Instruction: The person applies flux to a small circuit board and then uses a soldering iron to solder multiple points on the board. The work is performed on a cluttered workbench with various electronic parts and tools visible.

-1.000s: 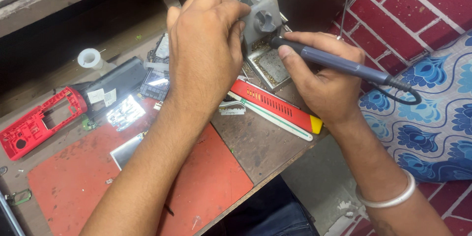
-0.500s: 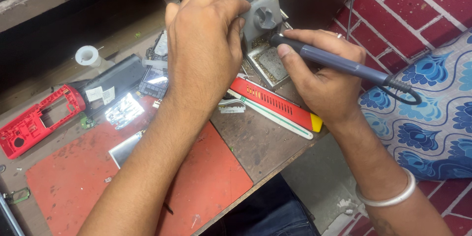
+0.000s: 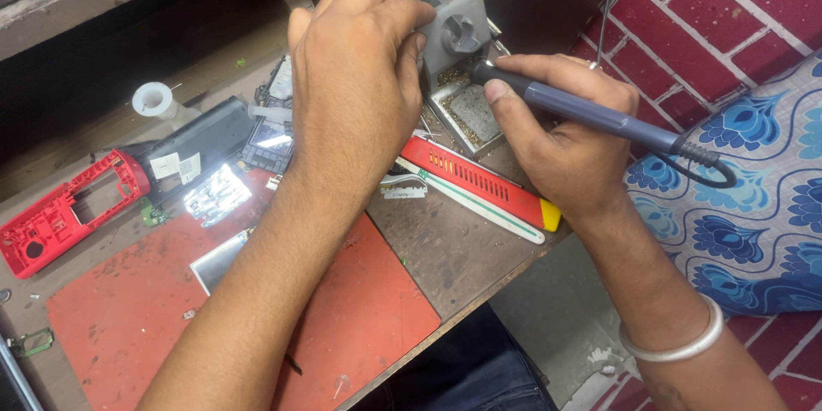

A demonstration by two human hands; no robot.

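Soldering iron (image 3: 591,116) gripped pen-fashion in the right hand (image 3: 561,141), fingers wrapped and pressed around the blue-grey handle, thumb laid along its near side. Long axis running from the cord end over the right edge of the bench (image 3: 454,248), up and leftwards to the tip near the far right corner. Tip itself hidden where it meets the grey iron stand (image 3: 458,30); touching or just short of it, impossible to tell. Black cable (image 3: 706,167) looping away off the handle's rear towards the patterned blue cloth (image 3: 753,214).

Left hand (image 3: 360,86) curled into a loose fist just left of the stand, knuckles up, fingertips tucked under and out of sight; pinching something small or merely bracing, not visible. Both hands close together at the stand, the left a little nearer to its body, the right nearer to the tray (image 3: 467,116) at its foot, which is speckled with solder bits.

Red utility knife (image 3: 479,180) lying diagonally just below the tray, beside a pale strip tool (image 3: 479,210). Red mat (image 3: 154,308) spread over the near left part of the bench, a small shiny plate (image 3: 218,261) on it. Red phone frame (image 3: 64,210) near the left edge, a dark phone body (image 3: 201,141) and a circuit board (image 3: 270,133) between it and the left forearm. Roll of white tape (image 3: 154,100) further back.
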